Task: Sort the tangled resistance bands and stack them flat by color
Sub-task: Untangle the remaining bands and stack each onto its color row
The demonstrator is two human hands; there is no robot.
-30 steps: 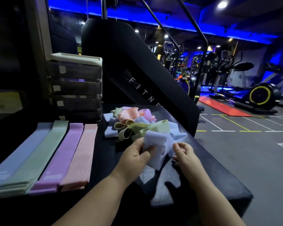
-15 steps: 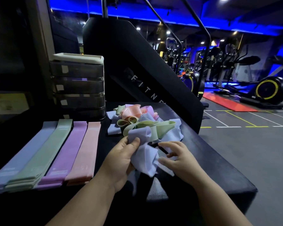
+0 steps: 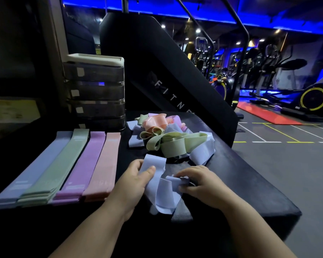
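Note:
A pale blue band [image 3: 161, 194] lies twisted on the black surface [image 3: 250, 183] in front of me. My left hand [image 3: 132, 183] pinches its left part between thumb and fingers. My right hand [image 3: 198, 181] curls over its right end. Behind it sits the tangled pile [image 3: 168, 138] of green, peach, pink and blue bands. On the left lie flat stacks side by side: blue stack [image 3: 32, 170], green stack [image 3: 58, 164], purple stack [image 3: 84, 162] and peach stack [image 3: 104, 164].
A dark drawer unit [image 3: 95, 94] with a white top stands behind the stacks. A black slanted machine panel [image 3: 172, 75] rises behind the pile. The surface's right edge drops to the gym floor [image 3: 296, 174], with exercise machines [image 3: 313, 97] beyond.
Both hands have drawn the blue band away from the pile toward me and lowered it onto the surface. My right hand now curls over its right end.

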